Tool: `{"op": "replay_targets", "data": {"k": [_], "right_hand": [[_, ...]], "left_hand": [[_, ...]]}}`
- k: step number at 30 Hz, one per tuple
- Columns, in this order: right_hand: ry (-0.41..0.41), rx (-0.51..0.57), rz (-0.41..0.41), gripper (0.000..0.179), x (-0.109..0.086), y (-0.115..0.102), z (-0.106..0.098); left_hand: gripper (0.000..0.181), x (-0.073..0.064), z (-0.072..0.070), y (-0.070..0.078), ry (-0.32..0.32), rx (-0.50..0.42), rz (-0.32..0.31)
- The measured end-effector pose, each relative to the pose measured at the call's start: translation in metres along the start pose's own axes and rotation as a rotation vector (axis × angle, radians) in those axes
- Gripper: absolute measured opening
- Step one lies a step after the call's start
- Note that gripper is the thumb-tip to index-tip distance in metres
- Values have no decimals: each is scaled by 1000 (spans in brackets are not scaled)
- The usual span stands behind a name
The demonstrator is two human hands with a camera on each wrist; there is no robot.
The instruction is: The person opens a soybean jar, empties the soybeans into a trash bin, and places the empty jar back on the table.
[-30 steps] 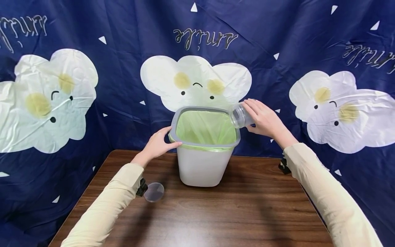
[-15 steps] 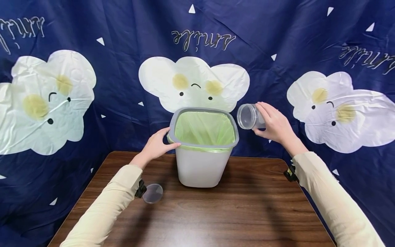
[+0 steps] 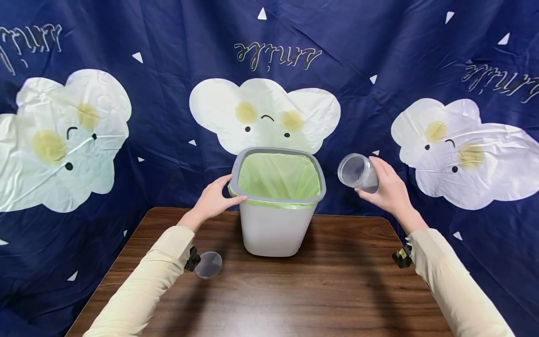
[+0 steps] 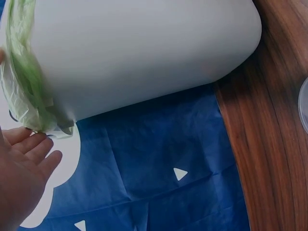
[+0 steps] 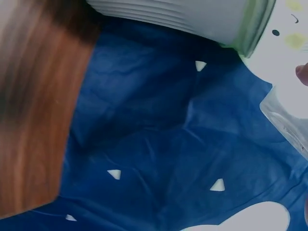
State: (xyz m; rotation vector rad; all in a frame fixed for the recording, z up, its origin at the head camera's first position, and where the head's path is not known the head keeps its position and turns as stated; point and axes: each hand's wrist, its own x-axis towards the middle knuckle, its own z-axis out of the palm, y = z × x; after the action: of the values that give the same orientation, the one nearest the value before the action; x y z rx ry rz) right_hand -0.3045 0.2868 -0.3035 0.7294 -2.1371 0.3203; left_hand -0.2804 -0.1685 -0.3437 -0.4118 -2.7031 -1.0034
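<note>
A white trash can (image 3: 273, 229) with a grey rim and a light green liner (image 3: 280, 178) stands upright on the table. My left hand (image 3: 212, 199) grips the left corner of its rim, thumb on the front edge. In the left wrist view the fingers (image 4: 36, 144) of that hand lie against the liner's folded edge. To the right of the can, my right hand (image 3: 389, 189) holds a clear, lidless jar (image 3: 355, 172) in the air. The jar is tilted, its round mouth facing left and toward the head camera. Only a corner of the jar shows in the right wrist view.
A round clear lid (image 3: 209, 265) lies on the wooden table (image 3: 286, 299), close to the left wrist. Behind the table and at both sides hangs a dark blue cloth (image 3: 168, 117) with white clouds.
My right hand has carried the jar from over the can's right rim outward to the right and lower, turning its mouth more upward. The left hand keeps its place on the rim.
</note>
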Motion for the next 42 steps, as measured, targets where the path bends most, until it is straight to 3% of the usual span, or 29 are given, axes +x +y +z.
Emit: {"op": "replay_targets", "data": {"k": [11, 25, 33, 42], "right_hand": [[-38, 144, 223, 83, -70, 8, 25], [-104, 241, 506, 81, -158, -6, 73], [-87, 251, 642, 80, -177, -19, 97], [-96, 253, 709, 79, -197, -33, 120]], "left_hand": [[85, 0, 1, 1, 3, 1, -2], [88, 0, 2, -1, -1, 1, 0], [88, 0, 1, 0, -2, 1, -8], [86, 0, 1, -2, 6, -5, -7]]}}
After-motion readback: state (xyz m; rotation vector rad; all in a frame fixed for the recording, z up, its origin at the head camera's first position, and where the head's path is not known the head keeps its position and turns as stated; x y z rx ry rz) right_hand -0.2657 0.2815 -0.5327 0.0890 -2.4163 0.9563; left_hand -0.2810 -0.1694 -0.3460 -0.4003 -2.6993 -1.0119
